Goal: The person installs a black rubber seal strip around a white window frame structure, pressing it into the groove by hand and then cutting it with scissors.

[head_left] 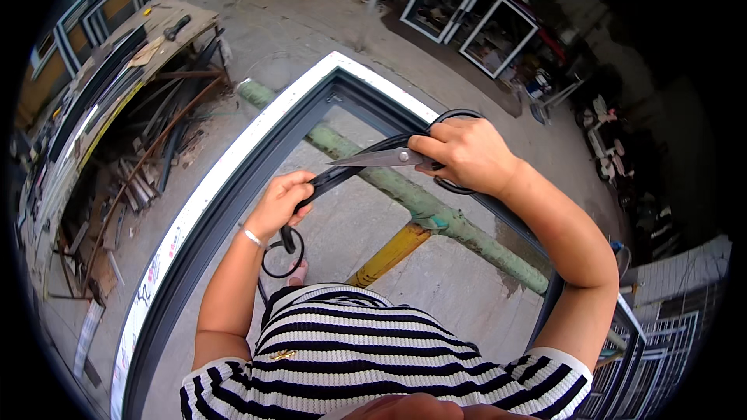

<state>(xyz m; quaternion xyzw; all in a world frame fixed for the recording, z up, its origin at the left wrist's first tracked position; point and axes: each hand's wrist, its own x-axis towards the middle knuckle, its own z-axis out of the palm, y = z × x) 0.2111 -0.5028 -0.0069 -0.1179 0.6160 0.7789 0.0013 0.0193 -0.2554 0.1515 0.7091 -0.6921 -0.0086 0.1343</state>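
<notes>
Broadly, a concrete floor fills the scene, seen from above through a wide round lens. Over it lies a large rectangular frame, dark grey with a white outer face, its far corner pointing away from the person. At the left stands a long workbench crowded with strips and offcuts; beyond the frame, pale-edged panels lie at the back. A scuffed green pipe crosses beneath the frame, meeting a yellow pipe. The person wears a black-and-white striped top. The right hand is closed around the handles of scissors, whose pointed metal end aims left, toward the other hand; whether the blades are parted, I cannot tell. The left hand pinches a black flexible strip between thumb and fingers; it slants up beside the scissors, above the frame's opening, and curls loosely below that hand. A pale bracelet circles the left wrist.
</notes>
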